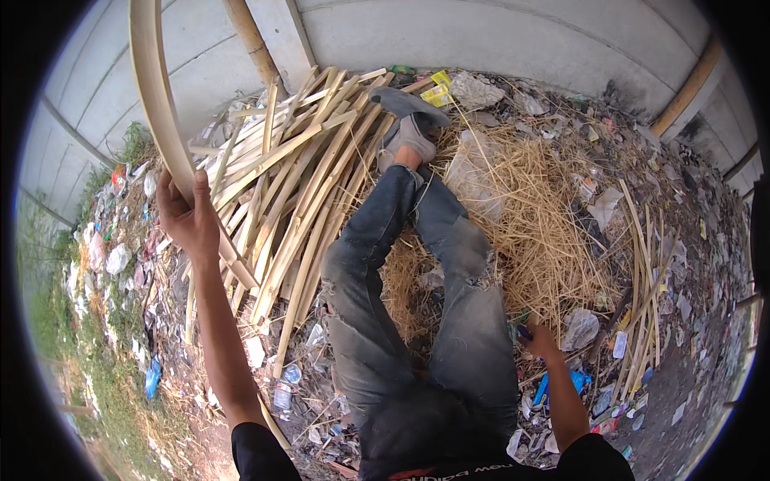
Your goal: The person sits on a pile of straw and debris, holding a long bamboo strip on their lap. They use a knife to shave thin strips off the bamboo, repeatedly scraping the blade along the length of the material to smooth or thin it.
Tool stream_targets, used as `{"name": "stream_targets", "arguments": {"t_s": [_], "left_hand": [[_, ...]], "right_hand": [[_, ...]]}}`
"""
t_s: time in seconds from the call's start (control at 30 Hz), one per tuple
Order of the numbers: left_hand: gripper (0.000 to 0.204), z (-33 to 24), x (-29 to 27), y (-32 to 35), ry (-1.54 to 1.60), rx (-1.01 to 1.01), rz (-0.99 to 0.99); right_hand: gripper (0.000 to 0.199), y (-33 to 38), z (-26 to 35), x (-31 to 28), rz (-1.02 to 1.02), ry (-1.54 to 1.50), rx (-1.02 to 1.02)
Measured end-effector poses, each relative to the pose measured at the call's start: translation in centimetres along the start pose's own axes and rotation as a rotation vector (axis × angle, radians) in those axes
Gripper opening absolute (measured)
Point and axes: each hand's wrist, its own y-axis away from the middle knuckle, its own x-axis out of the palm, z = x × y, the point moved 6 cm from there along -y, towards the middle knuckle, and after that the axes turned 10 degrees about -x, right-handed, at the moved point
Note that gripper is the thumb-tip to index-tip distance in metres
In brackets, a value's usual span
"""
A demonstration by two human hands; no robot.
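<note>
My left hand point(189, 215) is closed around a long, pale split bamboo strip point(151, 80). The strip rises past the upper edge of the view, and its lower end slants down in front of a pile of similar bamboo strips point(277, 180). Beside my right thigh, my right hand point(542, 343) is closed near the ground. A small dark end point(524, 330) sticks out of its fingers; the rest is covered, so its kind cannot be made out. Thin straw-like shavings point(529, 232) lie heaped just beyond that hand.
My legs point(469, 280) stretch forward, the shod feet point(409, 132) beside the pile. A few thin strips point(646, 280) lie at the right. Litter covers the ground, including a blue wrapper point(561, 386) and a plastic bottle point(282, 394). A grey panel wall point(497, 36) stands behind.
</note>
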Motion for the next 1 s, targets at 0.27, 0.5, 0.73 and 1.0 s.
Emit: {"name": "stream_targets", "arguments": {"t_s": [0.27,0.5,0.73,1.0], "left_hand": [[0.052,-5.9,11.8,-2.3,0.280,-0.073,0.062],[0.050,-11.8,18.1,-3.4,0.513,-0.097,0.150],[0.041,-15.0,26.7,0.2,0.494,-0.192,0.292],[0.032,-13.9,35.1,7.6,0.480,-0.125,0.584]], "right_hand": [[0.033,0.2,1.0,4.5,-0.036,-0.116,-0.147],[0.030,0.3,3.7,0.9,-0.306,-0.235,-0.094],[0.023,2.8,-3.8,-3.5,-0.724,-0.204,0.068],[0.042,13.4,-18.5,-4.1,-1.010,0.035,0.645]]}}
